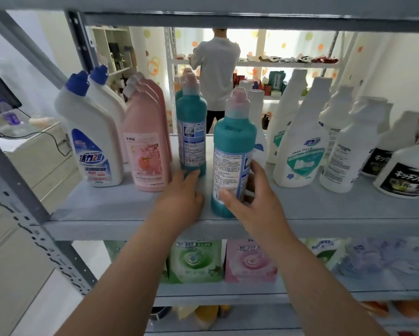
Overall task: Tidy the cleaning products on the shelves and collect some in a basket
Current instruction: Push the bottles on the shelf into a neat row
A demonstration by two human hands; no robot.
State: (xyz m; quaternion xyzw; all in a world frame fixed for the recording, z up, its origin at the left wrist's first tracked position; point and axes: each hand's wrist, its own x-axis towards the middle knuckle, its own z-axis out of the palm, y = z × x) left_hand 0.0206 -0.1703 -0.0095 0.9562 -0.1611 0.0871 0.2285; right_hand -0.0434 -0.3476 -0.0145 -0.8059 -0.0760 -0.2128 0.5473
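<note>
With the right hand [249,202] wrapped low round the teal bottle [232,154], upright at the shelf [325,209] front, slide it beside its twin [191,132], touched at the base by the left hand [179,197], fingers straight. Counted: three teal (rearmost mostly hidden), two white bottles [94,141], at least three pink bottles [147,154].

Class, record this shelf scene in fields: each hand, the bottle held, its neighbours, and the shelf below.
Left hand: fingers touch base of rear teal bottle
Right hand: grips front teal bottle near shelf front edge
Left neighbours: pink bottles, blue-capped white bottles
Right neighbours: plain white bottles
Shelf below: green pouch, pink pouch
</note>
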